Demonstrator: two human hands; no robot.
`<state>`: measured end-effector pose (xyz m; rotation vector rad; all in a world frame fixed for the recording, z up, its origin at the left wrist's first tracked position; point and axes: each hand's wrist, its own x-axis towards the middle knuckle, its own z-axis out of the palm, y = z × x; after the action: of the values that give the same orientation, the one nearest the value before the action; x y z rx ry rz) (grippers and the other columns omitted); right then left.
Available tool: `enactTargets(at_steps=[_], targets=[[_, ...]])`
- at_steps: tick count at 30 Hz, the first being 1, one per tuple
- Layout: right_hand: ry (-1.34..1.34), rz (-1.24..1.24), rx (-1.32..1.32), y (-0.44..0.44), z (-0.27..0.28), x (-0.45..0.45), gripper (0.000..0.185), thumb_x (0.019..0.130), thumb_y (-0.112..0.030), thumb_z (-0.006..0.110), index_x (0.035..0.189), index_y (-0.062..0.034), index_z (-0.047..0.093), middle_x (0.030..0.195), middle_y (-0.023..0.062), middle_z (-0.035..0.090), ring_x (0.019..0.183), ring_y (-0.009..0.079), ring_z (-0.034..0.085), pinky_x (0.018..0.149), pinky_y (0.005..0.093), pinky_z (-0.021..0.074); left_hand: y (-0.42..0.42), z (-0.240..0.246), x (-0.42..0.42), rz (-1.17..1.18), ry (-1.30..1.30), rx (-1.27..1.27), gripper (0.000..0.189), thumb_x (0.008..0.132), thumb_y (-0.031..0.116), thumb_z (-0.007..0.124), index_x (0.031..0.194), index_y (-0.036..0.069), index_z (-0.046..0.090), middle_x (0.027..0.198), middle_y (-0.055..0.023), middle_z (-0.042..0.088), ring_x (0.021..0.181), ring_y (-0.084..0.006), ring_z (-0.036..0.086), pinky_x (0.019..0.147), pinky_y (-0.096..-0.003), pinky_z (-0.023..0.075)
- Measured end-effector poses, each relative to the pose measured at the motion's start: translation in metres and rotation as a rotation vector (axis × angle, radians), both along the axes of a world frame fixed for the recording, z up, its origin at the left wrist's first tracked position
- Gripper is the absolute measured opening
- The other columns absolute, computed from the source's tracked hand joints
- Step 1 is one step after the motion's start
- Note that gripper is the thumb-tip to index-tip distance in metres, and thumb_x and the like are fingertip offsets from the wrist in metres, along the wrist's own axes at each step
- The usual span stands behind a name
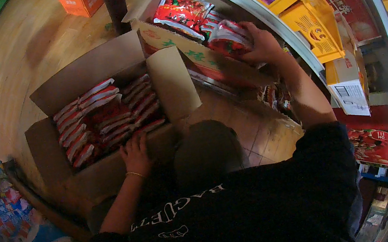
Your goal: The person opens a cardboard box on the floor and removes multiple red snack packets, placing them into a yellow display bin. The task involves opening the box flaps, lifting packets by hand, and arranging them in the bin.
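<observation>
My right hand grips a shiny red-and-white food packet at the near end of the right-hand cardboard box. Farther along inside that box lie more red packets, one of them flat on top. My left hand rests over the near edge of the open left-hand cardboard box, its fingers by the packets. Rows of red packets with pale edges stand packed in this box, whose flaps are spread outward. Whether the left fingers touch a packet is hard to tell.
Yellow plastic baskets line a shelf on the right, above a white-labelled carton. A dark post rises behind the boxes, near an orange carton. A blue printed surface lies at lower left.
</observation>
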<state>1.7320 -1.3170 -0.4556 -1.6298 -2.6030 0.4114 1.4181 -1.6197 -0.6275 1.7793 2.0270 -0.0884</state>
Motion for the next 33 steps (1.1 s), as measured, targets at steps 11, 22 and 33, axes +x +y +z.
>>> enactTargets(at_steps=[11, 22, 33], targets=[[0.074, 0.186, -0.295, 0.075, -0.112, 0.002, 0.102, 0.054, -0.044, 0.075, 0.134, -0.008, 0.023, 0.134, 0.0196, 0.031, 0.124, 0.0308, 0.031, 0.102, 0.0366, 0.0274, -0.001, -0.009, 0.004, 0.002, 0.053, 0.026, 0.097, 0.055, 0.036, 0.078, 0.135, 0.018, 0.025, 0.131, -0.0101, 0.034, 0.121, -0.0299, 0.03, 0.1, -0.0549, 0.0183], [-0.257, 0.366, 0.07, 0.059, -0.121, -0.031, 0.086, 0.074, -0.033, 0.059, 0.136, -0.0022, 0.007, 0.138, 0.0202, 0.023, 0.131, 0.0323, 0.016, 0.105, 0.043, 0.0175, -0.006, -0.012, 0.004, -0.011, 0.065, 0.089, 0.098, 0.058, 0.031, 0.076, 0.137, 0.017, 0.019, 0.131, -0.0117, 0.033, 0.118, -0.0307, 0.032, 0.1, -0.0559, 0.0184], [-0.248, 0.161, 0.036, 0.016, 0.048, -0.154, 0.042, 0.081, -0.03, 0.05, 0.114, -0.0037, 0.051, 0.091, 0.0216, 0.06, 0.087, 0.0265, 0.059, 0.081, 0.0364, 0.0432, -0.006, -0.02, 0.011, 0.013, 0.025, 0.103, 0.064, 0.078, 0.024, 0.054, 0.135, 0.019, 0.026, 0.132, -0.0106, 0.033, 0.123, -0.0343, 0.029, 0.097, -0.0647, 0.0139]])
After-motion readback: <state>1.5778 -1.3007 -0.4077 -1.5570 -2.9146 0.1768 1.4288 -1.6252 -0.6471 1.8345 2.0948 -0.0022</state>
